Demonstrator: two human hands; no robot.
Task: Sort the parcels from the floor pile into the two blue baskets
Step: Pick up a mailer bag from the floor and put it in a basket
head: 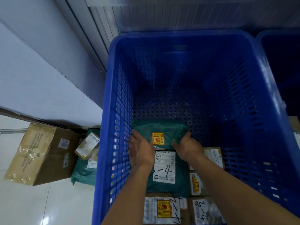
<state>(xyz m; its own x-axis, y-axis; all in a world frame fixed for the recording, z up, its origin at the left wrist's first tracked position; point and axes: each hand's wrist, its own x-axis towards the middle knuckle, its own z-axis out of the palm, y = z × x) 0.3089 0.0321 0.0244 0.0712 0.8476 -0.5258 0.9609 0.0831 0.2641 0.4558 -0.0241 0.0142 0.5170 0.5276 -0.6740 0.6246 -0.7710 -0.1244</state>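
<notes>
Both my arms reach down into a large blue basket (113,65). A green bag parcel (162,127) with a yellow fragile sticker and a white label lies on the basket floor. My left hand (140,150) grips its left side and my right hand (188,146) grips its right side. Several brown box parcels (164,208) with white labels lie in the basket's near end. A second blue basket (263,41) shows at the right edge. On the floor to the left sits the pile, with a big brown carton (42,153).
A small taped box (87,146) rests on another green bag (82,173) beside the carton, against the basket's left wall. A white wall and grey panelling run behind. White floor tiles (56,205) lie at the lower left.
</notes>
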